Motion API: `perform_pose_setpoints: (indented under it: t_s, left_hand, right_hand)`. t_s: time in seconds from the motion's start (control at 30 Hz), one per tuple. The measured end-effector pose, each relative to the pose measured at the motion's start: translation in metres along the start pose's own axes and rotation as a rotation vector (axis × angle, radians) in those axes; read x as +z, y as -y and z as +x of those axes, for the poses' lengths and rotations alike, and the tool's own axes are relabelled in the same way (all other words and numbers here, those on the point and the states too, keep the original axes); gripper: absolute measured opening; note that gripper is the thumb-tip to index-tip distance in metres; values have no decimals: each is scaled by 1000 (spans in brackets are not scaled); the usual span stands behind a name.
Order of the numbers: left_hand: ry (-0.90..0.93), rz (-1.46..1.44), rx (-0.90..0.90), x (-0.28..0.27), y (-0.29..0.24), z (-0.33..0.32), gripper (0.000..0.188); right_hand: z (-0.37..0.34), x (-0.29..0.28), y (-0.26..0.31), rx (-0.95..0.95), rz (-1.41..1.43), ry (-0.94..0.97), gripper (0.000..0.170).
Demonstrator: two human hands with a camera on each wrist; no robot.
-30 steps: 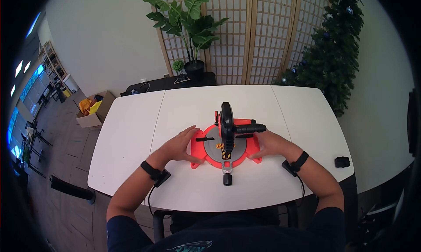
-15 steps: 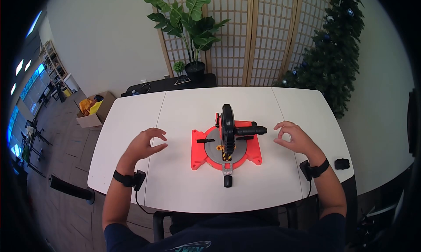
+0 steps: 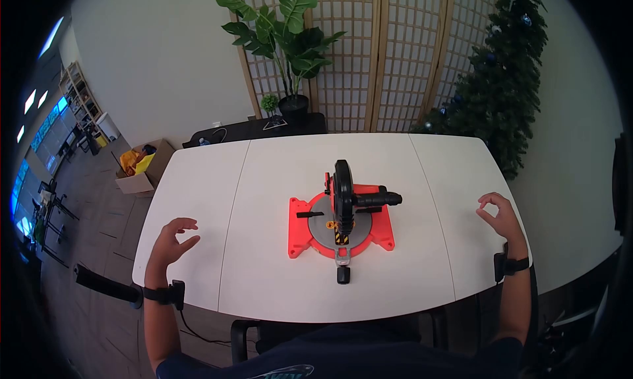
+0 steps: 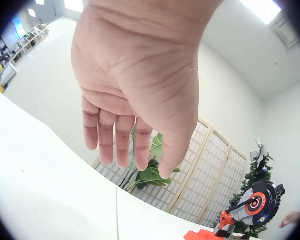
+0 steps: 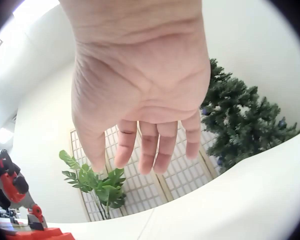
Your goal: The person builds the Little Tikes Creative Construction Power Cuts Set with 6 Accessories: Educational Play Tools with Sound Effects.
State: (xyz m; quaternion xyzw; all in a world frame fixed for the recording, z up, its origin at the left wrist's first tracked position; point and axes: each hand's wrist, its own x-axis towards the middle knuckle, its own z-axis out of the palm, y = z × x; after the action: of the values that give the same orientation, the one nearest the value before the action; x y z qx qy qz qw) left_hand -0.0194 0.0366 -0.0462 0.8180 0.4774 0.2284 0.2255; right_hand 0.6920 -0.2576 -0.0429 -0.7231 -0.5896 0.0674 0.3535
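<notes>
A red and black miter saw [image 3: 302, 237] with a round grey turntable stands mid-table, its black handle pointing right. Well to its left, my left hand [image 3: 170, 244] hangs over the white table [image 3: 264, 280], fingers loosely bent and holding nothing. On the far right, near the table's edge, my right hand [image 3: 504, 219] is likewise relaxed and bare. Both wrist views show the palms with fingers hanging down and apart. The saw appears at the lower right of the left wrist view and at the lower left of the right wrist view.
Behind the table stand a potted plant [image 3: 293, 105] on a black low table, a lattice screen [image 3: 409, 62] and a decorated Christmas tree [image 3: 494, 95]. A cardboard box [image 3: 158, 165] with yellow and orange things sits on the floor at left. Cables hang from the wrist straps.
Both hands have let go of the saw's base and moved outward, the left to the left and the right to the right. The saw stays in place on the table.
</notes>
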Motion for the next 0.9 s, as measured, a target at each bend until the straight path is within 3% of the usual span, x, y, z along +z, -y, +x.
perform_pose_setpoints:
  t_s: [0.27,0.3,0.43,0.5,0.63,0.9]
  left_hand:
    - [-79,20,-16,-10,39,-37,33]
    - [-99,17,-16,-10,44,-42,33]
    - [-115,30,-56,-12,61,-56,32]
    - [-153,7,-77,-12,63,-62,31]
    - [-192,-3,-97,-11,72,-70,27]
    - [-216,-55,-164,-7,79,-85,25]
  right_hand:
    - [-55,-46,-49,268,-198,78,40]
    - [-62,-53,-63,298,-203,118,54]
    - [-91,-71,-90,321,-203,164,74]
    - [-104,-78,-102,357,-252,220,95]
    - [-122,-85,-129,421,-299,259,103]
    - [-147,-83,-165,359,-283,151,93]
